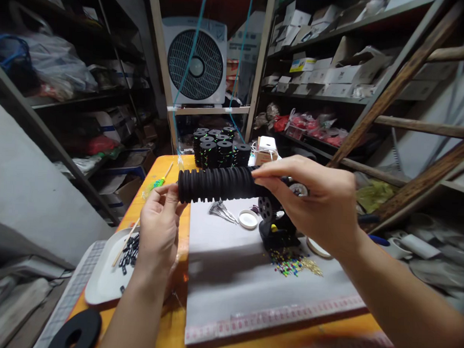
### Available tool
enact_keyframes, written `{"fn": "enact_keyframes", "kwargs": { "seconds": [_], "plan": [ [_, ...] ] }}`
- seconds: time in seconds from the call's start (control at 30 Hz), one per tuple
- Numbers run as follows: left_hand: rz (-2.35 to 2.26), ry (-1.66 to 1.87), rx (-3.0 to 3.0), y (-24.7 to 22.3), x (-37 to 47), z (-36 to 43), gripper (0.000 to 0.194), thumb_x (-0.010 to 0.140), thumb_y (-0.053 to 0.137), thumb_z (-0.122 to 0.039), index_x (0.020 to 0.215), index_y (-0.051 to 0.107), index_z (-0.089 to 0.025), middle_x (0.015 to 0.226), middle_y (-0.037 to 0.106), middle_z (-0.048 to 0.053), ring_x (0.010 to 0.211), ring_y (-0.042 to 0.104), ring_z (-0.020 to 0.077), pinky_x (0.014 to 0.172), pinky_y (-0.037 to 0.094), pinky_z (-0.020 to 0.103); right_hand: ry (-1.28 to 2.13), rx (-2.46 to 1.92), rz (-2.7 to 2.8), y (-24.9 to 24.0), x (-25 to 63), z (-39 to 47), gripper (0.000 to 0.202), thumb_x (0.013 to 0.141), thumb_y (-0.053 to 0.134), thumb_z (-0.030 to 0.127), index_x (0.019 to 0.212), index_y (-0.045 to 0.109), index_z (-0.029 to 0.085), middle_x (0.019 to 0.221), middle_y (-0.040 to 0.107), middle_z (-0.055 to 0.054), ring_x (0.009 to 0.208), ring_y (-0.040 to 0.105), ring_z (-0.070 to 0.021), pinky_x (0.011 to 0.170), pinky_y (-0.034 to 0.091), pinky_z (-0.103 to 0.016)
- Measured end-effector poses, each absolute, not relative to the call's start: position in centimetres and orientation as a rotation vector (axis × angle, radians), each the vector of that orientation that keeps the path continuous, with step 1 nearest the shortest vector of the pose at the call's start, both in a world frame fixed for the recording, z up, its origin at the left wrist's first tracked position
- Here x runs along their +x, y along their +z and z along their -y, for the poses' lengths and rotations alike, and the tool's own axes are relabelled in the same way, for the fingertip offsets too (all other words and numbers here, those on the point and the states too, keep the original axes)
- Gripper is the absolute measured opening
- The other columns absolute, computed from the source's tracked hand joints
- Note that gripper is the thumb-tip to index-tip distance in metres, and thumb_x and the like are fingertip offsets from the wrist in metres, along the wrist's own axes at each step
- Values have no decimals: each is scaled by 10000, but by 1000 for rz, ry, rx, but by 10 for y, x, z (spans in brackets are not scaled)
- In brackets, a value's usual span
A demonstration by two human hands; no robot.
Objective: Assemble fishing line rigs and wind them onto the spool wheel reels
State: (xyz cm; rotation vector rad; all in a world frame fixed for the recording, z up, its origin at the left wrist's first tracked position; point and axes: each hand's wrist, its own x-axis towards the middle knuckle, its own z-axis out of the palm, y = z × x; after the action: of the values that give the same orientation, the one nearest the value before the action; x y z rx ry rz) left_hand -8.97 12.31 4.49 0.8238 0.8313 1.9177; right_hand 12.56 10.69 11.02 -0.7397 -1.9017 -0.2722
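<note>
A long roll of ridged black foam discs [216, 186] is held level above the table, between my two hands. My left hand [158, 222] grips its left end with thumb and fingers. At the other end, my right hand [317, 201] pinches the roll between thumb and fingertips. Behind and below the right hand sits a black device with a perforated wheel [266, 209], partly hidden by that hand. Small coloured beads [289, 266] lie on the white board [223, 281] beneath. A white round lid [248, 219] and a bundle of thin dark-tipped pieces [222, 211] lie behind them.
A white tray [96, 288] with small black pieces [130, 254] stands at the left, near a loose black foam disc [77, 331]. Stacked black spools [208, 152] and a white box [266, 144] stand at the table's back. Shelves and a wooden ladder [397, 94] flank the table.
</note>
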Motion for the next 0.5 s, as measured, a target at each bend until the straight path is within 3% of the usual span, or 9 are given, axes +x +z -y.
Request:
{"fn": "enact_keyframes", "kwargs": {
  "seconds": [0.5],
  "plan": [
    [-801, 1922, 829, 44, -90, -123, 401, 631, 872, -420, 822, 628, -165, 777, 698, -27, 755, 669, 105, 832, 529, 255, -478, -756, 1977, 108, 120, -120, 108, 899, 626, 124, 893, 704, 199, 918, 762, -43, 842, 718, -175, 791, 580, -325]
  ]
}}
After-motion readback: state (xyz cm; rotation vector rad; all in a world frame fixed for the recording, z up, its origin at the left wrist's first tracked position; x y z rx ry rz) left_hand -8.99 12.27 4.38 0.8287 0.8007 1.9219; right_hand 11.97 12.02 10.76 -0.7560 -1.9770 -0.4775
